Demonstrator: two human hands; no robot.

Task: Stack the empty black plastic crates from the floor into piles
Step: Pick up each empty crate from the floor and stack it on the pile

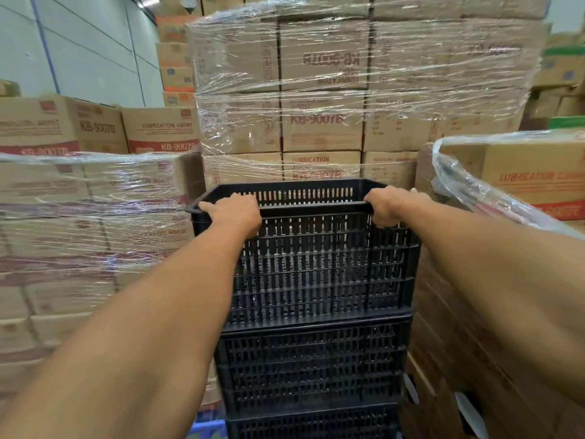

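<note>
Top slotted black plastic crate (316,261) sits on a pile of like black crates (311,369) in a narrow gap. Left hand (235,213) and right hand (387,205) each have fingers curled over its near rim, gripping it. Film-wrapped pallets of brown cardboard cartons (323,90) stand behind and on both sides, close. Pale panelled wall (79,52) at upper left. Floor barely visible.

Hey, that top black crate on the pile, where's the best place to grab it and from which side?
Take the top crate by its near rim, from the front and above, hands spread apart. The rim forms a solid lip above the slotted walls. Wrapped cartons crowd both sides, leaving only the front open. The left hand and right hand already grip it there.
</note>
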